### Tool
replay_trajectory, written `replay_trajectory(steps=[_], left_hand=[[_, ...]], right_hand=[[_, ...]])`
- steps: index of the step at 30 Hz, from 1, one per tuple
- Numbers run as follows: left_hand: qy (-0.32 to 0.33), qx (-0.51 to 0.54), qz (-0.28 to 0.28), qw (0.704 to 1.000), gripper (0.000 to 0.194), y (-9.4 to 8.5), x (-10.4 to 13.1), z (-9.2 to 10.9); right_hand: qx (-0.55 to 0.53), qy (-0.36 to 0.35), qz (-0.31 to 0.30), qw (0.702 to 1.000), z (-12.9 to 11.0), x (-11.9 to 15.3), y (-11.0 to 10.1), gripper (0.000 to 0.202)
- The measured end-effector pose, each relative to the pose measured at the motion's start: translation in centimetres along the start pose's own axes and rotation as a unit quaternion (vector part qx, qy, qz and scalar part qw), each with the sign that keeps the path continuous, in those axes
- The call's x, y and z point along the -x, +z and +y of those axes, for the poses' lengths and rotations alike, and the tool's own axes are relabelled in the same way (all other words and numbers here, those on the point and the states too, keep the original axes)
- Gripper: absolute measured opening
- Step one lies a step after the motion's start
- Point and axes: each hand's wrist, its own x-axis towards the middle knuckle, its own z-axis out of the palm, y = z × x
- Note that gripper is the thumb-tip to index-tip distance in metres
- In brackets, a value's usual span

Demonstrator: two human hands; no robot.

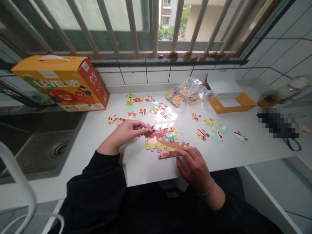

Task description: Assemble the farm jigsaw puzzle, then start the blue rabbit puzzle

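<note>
My left hand (129,132) pinches a pinkish-brown jigsaw piece (149,130) between thumb and fingers, at the upper left edge of a partly joined jigsaw puzzle (156,143). This joined part shows a hen, a pig and a figure in blue on green and brown ground. At its lower right edge, the fingers of my right hand (195,164) are closed on the border, index finger on top and thumb by the near edge. Loose jigsaw pieces (209,122) lie to the right. More puzzle pieces (130,103) are spread behind, some of them joined.
An orange box (65,84) stands at the left beside a dark sink (41,143). Clear plastic bags of pieces (179,94) and an open orange-and-white box (231,103) sit at the back. A bottle (285,91) and a blurred dark object (278,123) are at the right.
</note>
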Motion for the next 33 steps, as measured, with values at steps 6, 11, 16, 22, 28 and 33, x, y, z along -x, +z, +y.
replay_trajectory(steps=[6, 11, 16, 22, 28, 33], left_hand=[[-0.019, -0.085, -0.215, 0.973, 0.040, 1.9, 1.2, 2.5], [-0.007, -0.186, -0.188, 0.964, 0.036, 2.2, 0.9, 2.0], [0.013, -0.203, -0.159, 0.966, 0.030, 2.3, 0.8, 1.8], [0.042, -0.191, -0.167, 0.966, 0.030, 2.3, 0.9, 1.8], [0.003, -0.200, -0.171, 0.965, 0.033, 1.7, 0.7, 1.1], [0.007, -0.199, -0.189, 0.962, 0.022, 1.5, 0.3, 0.5]], right_hand=[[0.002, -0.009, 0.004, 1.000, -0.1, -0.3, -0.2, 0.033], [0.002, -0.012, 0.001, 1.000, -0.2, -0.4, -0.3, 0.032], [0.001, -0.014, 0.001, 1.000, -0.2, -0.5, -0.3, 0.029], [-0.007, -0.009, -0.006, 1.000, -0.1, -0.4, -0.3, 0.033], [0.010, -0.017, -0.009, 1.000, -0.2, -0.2, -0.2, 0.032], [0.002, -0.065, -0.056, 0.996, -2.2, -0.6, 0.2, 0.036]])
